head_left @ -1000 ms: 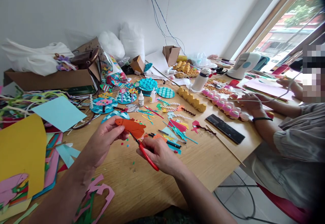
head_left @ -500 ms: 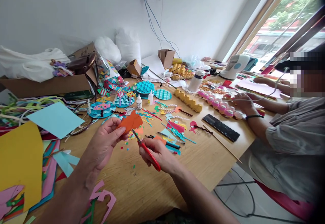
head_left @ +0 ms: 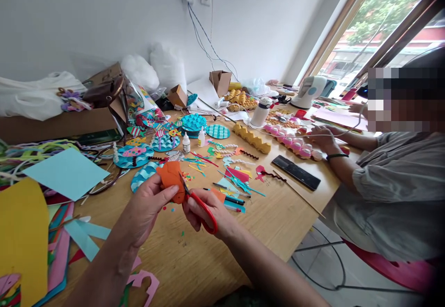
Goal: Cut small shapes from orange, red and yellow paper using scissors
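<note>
An orange paper piece [head_left: 169, 175] is pinched between the thumb and fingers of my left hand [head_left: 148, 205], raised over the wooden table. My right hand [head_left: 208, 212] is closed round the handles of red scissors [head_left: 206, 214]. Their dark blades reach up to the right side of the orange paper. Beyond my hands are small glue bottles [head_left: 187, 143] and blue round pieces with paper fish [head_left: 134, 154]. Pens [head_left: 234, 200] and thin paper strips lie just past my right hand.
Yellow and pale blue sheets [head_left: 66, 172] lie at the left, with pink scraps [head_left: 149, 284] near the front. A black phone [head_left: 296, 172] and wooden stick [head_left: 304, 198] lie right. Another person's hands [head_left: 321, 137] are by a pink egg-carton strip [head_left: 294, 143].
My left hand has turned the orange paper, and the scissors now meet its right side at a steeper angle. The whole view has shifted slightly.
</note>
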The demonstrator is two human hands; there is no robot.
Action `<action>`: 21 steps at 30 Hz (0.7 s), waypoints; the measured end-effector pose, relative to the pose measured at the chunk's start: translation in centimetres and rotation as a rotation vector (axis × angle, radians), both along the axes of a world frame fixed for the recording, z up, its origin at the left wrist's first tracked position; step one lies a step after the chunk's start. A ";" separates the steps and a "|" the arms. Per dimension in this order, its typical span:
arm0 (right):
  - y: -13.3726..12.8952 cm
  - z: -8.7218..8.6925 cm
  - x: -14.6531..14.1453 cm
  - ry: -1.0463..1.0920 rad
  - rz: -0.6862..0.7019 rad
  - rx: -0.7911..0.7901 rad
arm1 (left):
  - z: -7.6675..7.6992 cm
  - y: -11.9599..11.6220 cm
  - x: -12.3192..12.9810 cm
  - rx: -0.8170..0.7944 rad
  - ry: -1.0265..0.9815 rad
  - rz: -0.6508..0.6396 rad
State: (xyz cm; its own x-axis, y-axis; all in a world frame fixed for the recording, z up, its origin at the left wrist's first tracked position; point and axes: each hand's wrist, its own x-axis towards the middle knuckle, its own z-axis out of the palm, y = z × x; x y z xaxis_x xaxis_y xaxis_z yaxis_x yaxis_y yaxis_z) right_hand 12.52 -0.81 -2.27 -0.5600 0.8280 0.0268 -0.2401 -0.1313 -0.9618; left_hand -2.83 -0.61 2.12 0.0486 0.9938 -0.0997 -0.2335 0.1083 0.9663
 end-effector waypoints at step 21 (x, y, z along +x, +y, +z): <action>0.0 0.1 0.4 -0.014 0.039 -0.004 | -0.5 0.2 0.5 0.062 0.102 0.119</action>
